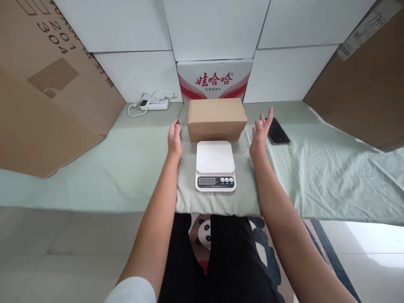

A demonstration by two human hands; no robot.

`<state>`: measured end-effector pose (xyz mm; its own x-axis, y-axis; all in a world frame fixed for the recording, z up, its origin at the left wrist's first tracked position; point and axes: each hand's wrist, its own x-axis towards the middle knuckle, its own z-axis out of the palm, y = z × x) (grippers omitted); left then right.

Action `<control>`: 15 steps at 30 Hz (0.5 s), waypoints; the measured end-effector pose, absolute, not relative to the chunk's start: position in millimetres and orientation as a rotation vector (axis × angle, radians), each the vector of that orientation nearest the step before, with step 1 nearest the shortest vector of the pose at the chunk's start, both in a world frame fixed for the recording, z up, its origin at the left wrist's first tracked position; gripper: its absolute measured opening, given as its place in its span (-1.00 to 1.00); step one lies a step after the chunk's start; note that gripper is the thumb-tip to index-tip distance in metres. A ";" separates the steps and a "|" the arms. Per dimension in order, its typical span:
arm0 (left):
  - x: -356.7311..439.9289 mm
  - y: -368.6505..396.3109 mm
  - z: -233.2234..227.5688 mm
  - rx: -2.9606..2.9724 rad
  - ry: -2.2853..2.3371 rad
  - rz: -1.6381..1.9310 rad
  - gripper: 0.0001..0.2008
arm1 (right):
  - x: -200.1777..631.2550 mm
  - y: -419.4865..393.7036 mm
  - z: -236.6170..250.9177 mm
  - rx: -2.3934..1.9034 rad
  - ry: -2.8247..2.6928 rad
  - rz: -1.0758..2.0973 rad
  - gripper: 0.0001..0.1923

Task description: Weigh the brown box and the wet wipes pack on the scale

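Note:
A white digital kitchen scale [216,156] lies on the cloth straight in front of me, its dark control panel and round buttons facing my side. Just behind it sits a closed brown cardboard box [217,111]. My left hand [174,139] is left of the box, palm turned inward, fingers stretched forward and holding nothing. On the other side, my right hand [260,135] is open with fingers spread, apart from the box. A black smartphone [278,131] lies beside my right hand, partly behind its fingers.
A white power strip [154,104] with a coiled cord rests at the back left. Large cardboard panels stand at the left [53,126] and right [362,84]. A printed white and red carton [214,80] stands against the back. Green cloth [132,168] covers the table.

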<state>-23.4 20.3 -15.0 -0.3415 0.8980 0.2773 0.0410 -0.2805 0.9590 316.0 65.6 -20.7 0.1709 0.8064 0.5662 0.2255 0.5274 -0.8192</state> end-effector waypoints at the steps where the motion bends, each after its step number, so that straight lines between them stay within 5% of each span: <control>1: -23.6 20.6 -15.2 1.222 1.301 1.696 -0.14 | 317.8 67.1 -23.3 -0.981 -1.364 0.535 -0.08; 15: -13.7 22.6 -18.2 1.265 1.103 1.579 -0.12 | 295.0 58.3 -17.7 -0.934 -1.435 0.877 0.09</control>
<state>-13.7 22.6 -18.2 -0.1660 0.9477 0.2725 -0.0706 -0.2871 0.9553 295.0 58.3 -17.7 -0.0287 0.9153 0.4018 0.0599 0.4028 -0.9133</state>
